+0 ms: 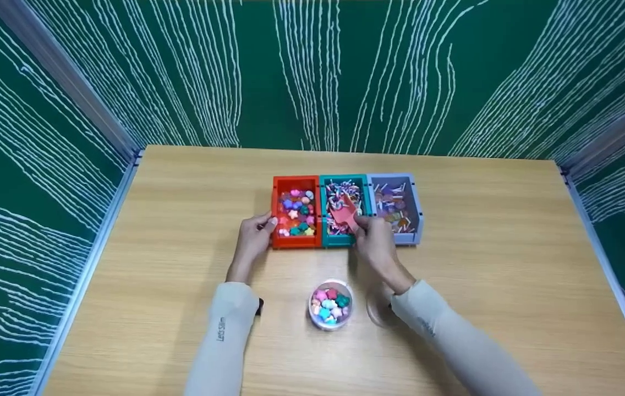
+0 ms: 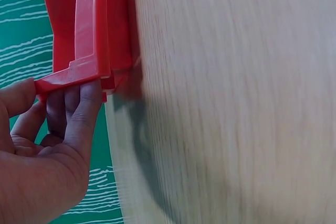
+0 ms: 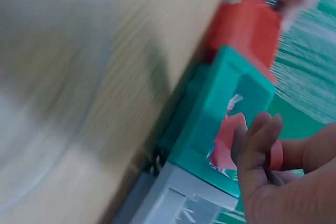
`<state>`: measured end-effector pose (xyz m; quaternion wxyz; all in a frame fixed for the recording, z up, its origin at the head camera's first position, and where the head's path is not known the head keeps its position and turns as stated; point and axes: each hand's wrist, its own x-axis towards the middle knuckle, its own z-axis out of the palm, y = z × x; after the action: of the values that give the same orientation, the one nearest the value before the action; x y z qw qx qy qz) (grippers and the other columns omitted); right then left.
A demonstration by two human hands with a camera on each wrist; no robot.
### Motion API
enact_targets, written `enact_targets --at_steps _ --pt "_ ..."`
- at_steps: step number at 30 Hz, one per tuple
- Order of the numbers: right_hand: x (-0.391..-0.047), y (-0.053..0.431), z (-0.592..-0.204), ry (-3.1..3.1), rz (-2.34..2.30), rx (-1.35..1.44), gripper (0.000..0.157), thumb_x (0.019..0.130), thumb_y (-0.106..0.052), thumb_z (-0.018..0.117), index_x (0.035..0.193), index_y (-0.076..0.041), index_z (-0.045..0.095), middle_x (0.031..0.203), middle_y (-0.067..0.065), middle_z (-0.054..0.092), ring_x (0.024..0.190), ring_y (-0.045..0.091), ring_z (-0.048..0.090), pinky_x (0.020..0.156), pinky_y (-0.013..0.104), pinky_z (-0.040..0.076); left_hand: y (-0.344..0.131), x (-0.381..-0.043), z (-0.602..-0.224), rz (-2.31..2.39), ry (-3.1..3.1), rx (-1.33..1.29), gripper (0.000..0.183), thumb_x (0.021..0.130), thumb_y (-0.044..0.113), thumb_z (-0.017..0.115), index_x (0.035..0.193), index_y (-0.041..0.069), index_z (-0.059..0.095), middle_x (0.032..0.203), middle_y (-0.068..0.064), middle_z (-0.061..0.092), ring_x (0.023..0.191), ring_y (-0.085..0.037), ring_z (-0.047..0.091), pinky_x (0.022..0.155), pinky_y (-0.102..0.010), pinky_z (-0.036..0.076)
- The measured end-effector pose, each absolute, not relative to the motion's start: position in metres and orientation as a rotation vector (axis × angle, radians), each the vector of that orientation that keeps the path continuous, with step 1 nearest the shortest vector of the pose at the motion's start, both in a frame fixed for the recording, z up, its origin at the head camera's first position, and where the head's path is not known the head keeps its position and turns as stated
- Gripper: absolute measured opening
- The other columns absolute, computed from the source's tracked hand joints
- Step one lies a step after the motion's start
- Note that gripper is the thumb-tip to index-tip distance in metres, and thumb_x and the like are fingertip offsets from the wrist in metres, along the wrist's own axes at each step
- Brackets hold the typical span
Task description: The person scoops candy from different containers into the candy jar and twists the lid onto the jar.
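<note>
My left hand [image 1: 253,236] holds the left side of a red bin [image 1: 297,242], thumb and fingers at its edge. Star-shaped beads in several colours lie inside this bin. In my right hand [image 1: 377,245] is the handle of a small pink scoop [image 1: 344,212]. The scoop's blade dips into a teal bin [image 1: 338,240] full of thin, multicoloured striped pieces. In the right wrist view, curled fingers wrap the scoop [image 3: 227,139] handle. A lavender bin [image 1: 418,223] with small sticks and round translucent pieces joins the teal one on the right.
A clear round cup [image 1: 330,328] of colourful star beads stands in front of the bins. Beside it, partly under my right forearm, lies a clear round lid [image 1: 374,314]. Green walls with white lines [image 1: 312,71] border the wooden table [image 1: 191,187].
</note>
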<state>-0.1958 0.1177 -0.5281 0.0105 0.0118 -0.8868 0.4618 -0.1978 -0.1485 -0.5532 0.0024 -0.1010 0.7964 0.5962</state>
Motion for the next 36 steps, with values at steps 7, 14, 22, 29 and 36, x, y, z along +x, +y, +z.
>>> enact_targets --at_steps 7,14,22,29,36 --pt "-0.1998 0.1202 -0.5240 -2.624 1.870 -0.169 0.035 0.101 0.009 0.052 0.134 0.016 0.063 0.096 0.030 0.074 0.061 0.012 0.067 0.060 0.026 0.058 -0.1478 -0.1990 -0.5517 1.868 2.476 -0.344 0.038 0.105 0.005 0.061 0.141 -0.005 0.060 0.145 -0.026 0.061 0.136 -0.038 0.057 0.115 -0.048 0.045" --pt "-0.1976 0.1221 -0.5250 -2.534 1.995 -0.295 0.035 0.102 0.011 0.051 0.135 0.017 0.061 0.095 0.031 0.073 0.054 0.008 0.062 0.052 0.018 0.052 -0.1464 -0.1992 -0.5519 1.867 2.453 -0.347 0.037 0.106 0.006 0.061 0.142 -0.004 0.060 0.145 -0.025 0.061 0.134 -0.038 0.057 0.114 -0.048 0.045" --pt "-0.1943 0.1225 -0.5252 -2.606 1.923 -0.170 0.035 0.102 0.011 0.051 0.136 0.018 0.059 0.104 0.035 0.073 0.056 0.011 0.063 0.055 0.021 0.056 -0.1459 -0.1978 -0.5514 1.902 2.422 -0.368 0.037 0.106 0.006 0.061 0.142 -0.002 0.061 0.139 -0.025 0.066 0.109 -0.027 0.062 0.082 -0.027 0.054" --pt "-0.1959 0.1203 -0.5227 -2.466 2.138 -0.295 0.037 0.102 0.013 0.050 0.138 0.021 0.055 0.107 0.041 0.070 0.052 0.005 0.062 0.058 0.022 0.058 -0.1470 -0.1979 -0.5532 1.919 2.424 -0.361 0.037 0.105 0.005 0.062 0.141 -0.002 0.061 0.139 -0.025 0.066 0.104 -0.024 0.062 0.074 -0.020 0.051" --pt "-0.2012 0.1168 -0.5240 -2.554 2.069 -0.284 0.037 0.102 0.012 0.050 0.138 0.020 0.055 0.105 0.041 0.070 0.052 0.005 0.062 0.057 0.020 0.057 -0.1480 -0.1977 -0.5534 1.896 2.411 -0.394 0.038 0.106 0.007 0.061 0.143 -0.001 0.060 0.146 -0.023 0.062 0.120 -0.031 0.063 0.086 -0.032 0.057"
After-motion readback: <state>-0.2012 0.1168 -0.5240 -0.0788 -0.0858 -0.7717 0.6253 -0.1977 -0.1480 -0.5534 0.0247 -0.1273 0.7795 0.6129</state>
